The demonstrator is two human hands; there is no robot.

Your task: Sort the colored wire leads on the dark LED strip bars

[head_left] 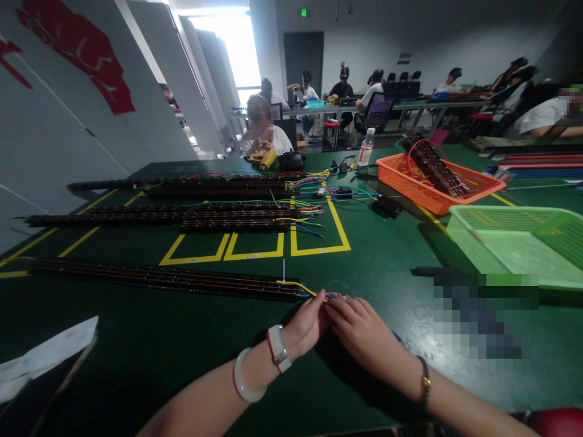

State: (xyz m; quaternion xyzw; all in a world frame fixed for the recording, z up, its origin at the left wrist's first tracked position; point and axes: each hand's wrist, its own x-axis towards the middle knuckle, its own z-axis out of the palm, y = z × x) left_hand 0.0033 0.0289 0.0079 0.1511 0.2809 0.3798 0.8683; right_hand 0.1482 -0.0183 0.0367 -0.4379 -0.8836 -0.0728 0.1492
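Note:
Both hands meet at the near end of a long black strip bundle (pixel 173 277) that lies across the green table. Yellow, blue and red wires (pixel 306 290) come out of its right end, where a pale cable tie (pixel 283 271) stands upright. My left hand (pixel 306 325) is closed on these wires between thumb and fingers. Close against it, my right hand (pixel 362 328) pinches the same wires, palm down. Their tips are hidden by my fingers. A bit of blue wire (pixel 397 335) shows past my right wrist.
Several similar strip bundles (pixel 159 215) with loose coloured wire ends lie farther back. Yellow tape (pixel 321 250) marks the green table (pixel 255 364). An orange basket (pixel 410 188) holds another bundle, beside a light green basket (pixel 514 243). A bottle (pixel 365 147) stands behind; a person (pixel 268 136) sits opposite.

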